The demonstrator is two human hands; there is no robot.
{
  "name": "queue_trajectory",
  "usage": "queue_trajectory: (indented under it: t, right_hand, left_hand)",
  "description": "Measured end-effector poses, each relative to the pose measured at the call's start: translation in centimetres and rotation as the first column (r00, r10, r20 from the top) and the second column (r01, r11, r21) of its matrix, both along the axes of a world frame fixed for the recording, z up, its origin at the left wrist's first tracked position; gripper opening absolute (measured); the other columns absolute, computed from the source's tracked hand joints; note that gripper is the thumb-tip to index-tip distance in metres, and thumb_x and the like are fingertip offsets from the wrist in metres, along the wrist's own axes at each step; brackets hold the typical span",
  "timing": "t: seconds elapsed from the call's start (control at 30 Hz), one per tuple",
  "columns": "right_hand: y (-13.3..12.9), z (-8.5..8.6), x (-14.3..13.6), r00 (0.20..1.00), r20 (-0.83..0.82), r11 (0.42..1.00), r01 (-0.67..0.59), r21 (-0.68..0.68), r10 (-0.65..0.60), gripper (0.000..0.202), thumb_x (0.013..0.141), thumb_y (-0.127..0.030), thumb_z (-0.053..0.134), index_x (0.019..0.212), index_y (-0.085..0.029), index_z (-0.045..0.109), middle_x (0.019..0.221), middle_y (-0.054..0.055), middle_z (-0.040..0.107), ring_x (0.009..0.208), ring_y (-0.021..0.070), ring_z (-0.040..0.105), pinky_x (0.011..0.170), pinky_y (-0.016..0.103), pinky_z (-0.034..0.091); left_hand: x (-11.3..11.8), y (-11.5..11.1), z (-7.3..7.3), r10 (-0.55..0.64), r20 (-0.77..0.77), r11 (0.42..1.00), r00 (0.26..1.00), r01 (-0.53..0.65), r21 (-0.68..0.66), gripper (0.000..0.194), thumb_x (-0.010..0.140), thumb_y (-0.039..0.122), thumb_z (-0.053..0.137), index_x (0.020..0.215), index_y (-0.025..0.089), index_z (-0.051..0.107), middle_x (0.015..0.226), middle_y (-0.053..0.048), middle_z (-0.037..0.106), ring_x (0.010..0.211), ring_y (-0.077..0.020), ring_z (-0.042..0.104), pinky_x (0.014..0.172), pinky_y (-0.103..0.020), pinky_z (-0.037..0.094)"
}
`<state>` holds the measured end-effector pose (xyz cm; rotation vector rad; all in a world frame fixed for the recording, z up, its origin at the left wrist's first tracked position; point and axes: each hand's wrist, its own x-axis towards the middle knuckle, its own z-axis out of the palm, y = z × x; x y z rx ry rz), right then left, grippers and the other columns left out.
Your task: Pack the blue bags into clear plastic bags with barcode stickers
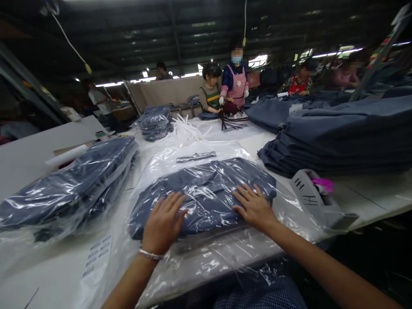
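In front of me a folded blue-grey garment lies flat inside a clear plastic bag (pixel 206 184) on the white table. My left hand (pixel 164 221) rests on the bag's near left part, fingers stretched out. On its right part lies my right hand (pixel 254 206), palm down with the fingers spread. Loose clear film from the bag hangs over the table's near edge. A dark printed strip (pixel 196 157) shows on the plastic just beyond the garment.
Bagged garments (pixel 74 184) are piled at left, with more bagged ones (pixel 154 122) farther back. Unbagged blue-grey garments (pixel 341 137) form a tall stack at right. A grey plastic holder (pixel 317 199) stands near the right edge. White strips (pixel 188 128) lie behind; co-workers (pixel 236 81) are beyond.
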<state>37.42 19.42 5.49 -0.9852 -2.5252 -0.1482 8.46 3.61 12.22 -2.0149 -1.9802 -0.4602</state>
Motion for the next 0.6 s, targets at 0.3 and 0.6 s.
queue_trajectory:
  t: [0.3, 0.6]
  right_hand:
    - [2.7, -3.8, 7.2, 0.983, -0.016, 0.983, 0.181, -0.041, -0.182, 0.074, 0.091, -0.062, 0.044, 0.153, -0.027, 0.024, 0.159, 0.008, 0.025, 0.145, 0.0334, 0.019, 0.112, 0.057, 0.027]
    - [2.8, -6.1, 7.8, 0.989, -0.085, 0.991, 0.111, -0.076, -0.118, 0.078, 0.091, -0.06, 0.046, 0.153, -0.02, 0.021, 0.159, 0.012, 0.02, 0.147, 0.0306, 0.015, 0.116, 0.051, 0.024]
  left_hand:
    - [-7.5, -4.3, -9.0, 0.127, -0.031, 0.992, 0.991, -0.127, -0.005, 0.059, 0.095, 0.039, 0.04, 0.151, 0.028, 0.022, 0.159, -0.008, 0.024, 0.143, -0.028, 0.028, 0.115, -0.051, 0.031]
    - [-6.1, -4.1, -9.7, 0.12, -0.025, 0.992, 0.992, -0.119, 0.044, 0.067, 0.093, 0.033, 0.05, 0.151, 0.035, 0.017, 0.161, -0.007, 0.014, 0.146, -0.0323, 0.02, 0.115, -0.057, 0.025]
